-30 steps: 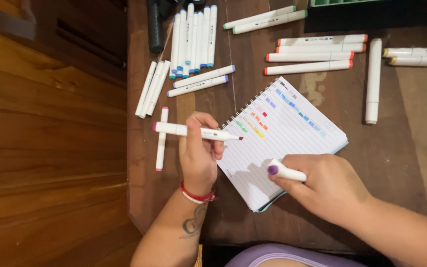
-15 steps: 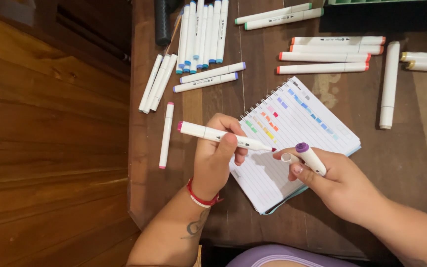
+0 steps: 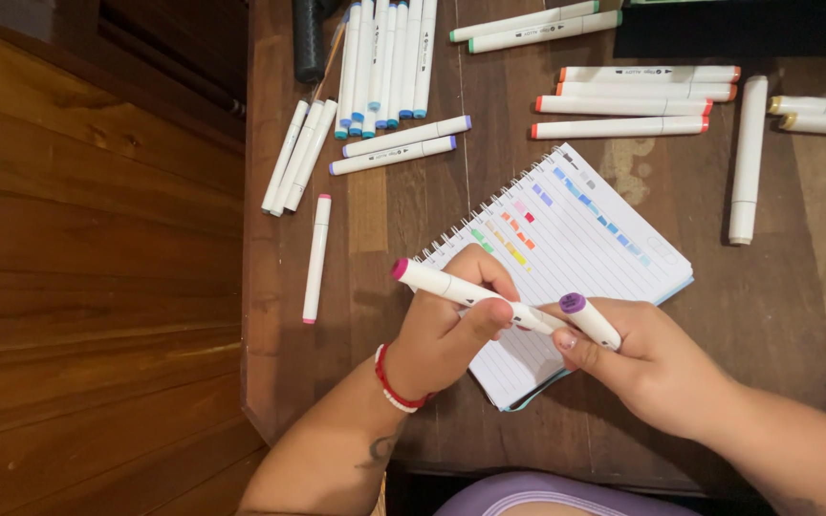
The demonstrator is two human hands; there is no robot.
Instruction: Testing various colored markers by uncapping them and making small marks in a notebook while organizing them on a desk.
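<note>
While the left hand [image 3: 446, 334] grips a white marker with a pink end [image 3: 466, 291], fingers curled around its barrel, the right hand [image 3: 657, 368] pinches a purple-ended marker [image 3: 587, 320] beside it. Both markers meet over the near edge of the spiral notebook [image 3: 576, 248], which lies on the dark wooden table [image 3: 776, 306] among scattered white markers [image 3: 623, 100].

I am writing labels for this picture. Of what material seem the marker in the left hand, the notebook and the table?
The pink-capped marker, held in the left hand, looks like smooth white plastic with a slight sheen. The notebook seems to be matte lined paper on a metal wire spiral, seen along its top edge. The table looks like dark, worn wood, with visible grain and plank seams.
</note>
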